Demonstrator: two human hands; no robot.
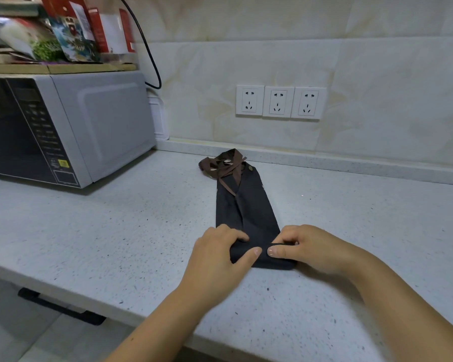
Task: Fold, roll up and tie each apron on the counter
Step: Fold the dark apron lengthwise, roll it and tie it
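A dark apron (246,205) lies folded into a long narrow strip on the speckled counter (115,231), running away from me toward the wall. Its brown straps (226,165) are bunched at the far end. The near end is turned into a short roll (262,257). My left hand (220,254) grips the left part of the roll, thumb in front and fingers curled over the top. My right hand (301,246) grips the right part the same way. The two thumbs nearly meet at the middle of the roll.
A grey microwave (63,126) stands at the left, with packets and boxes (63,30) stacked on top. A black cable (149,48) hangs down the tiled wall. Three wall sockets (278,101) sit behind the apron. The counter's front edge runs diagonally at the lower left.
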